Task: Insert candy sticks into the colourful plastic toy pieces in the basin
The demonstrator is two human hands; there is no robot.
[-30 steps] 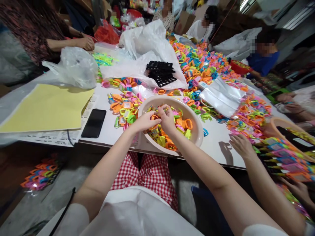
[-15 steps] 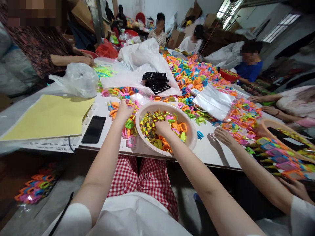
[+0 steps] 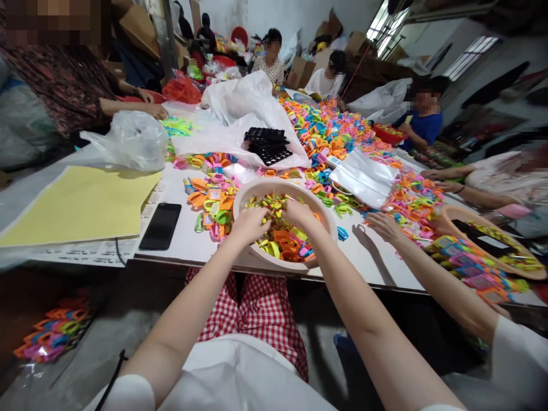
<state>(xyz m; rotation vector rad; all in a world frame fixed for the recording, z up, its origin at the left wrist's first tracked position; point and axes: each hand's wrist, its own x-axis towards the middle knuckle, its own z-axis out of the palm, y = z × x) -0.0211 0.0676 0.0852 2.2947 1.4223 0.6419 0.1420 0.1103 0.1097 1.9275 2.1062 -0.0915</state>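
A pale round basin (image 3: 330, 220) at the table's front edge holds small yellow wrapped pieces (image 3: 274, 204) toward the back and orange, yellow and pink plastic pieces (image 3: 285, 244) toward the front. My left hand (image 3: 252, 225) is over the basin's left side, fingers curled in toward the yellow pieces; what it holds, if anything, is too small to name. Inside the basin at the back right is my right hand (image 3: 297, 214), its fingertips down among the pieces and hidden. Colourful plastic watch-like pieces (image 3: 214, 208) lie just left of the basin.
A black phone (image 3: 160, 226) and yellow sheet (image 3: 81, 202) lie left. Behind are a plastic bag (image 3: 132, 140), black grids (image 3: 269, 145) and a large colourful heap (image 3: 325, 128). A co-worker's hand (image 3: 385, 226) is to the right, near another basin (image 3: 449, 216). Other people sit around.
My left hand has moved right, from the loose pieces beside the basin to over it. My right hand has shifted slightly right and back. The view has shifted slightly.
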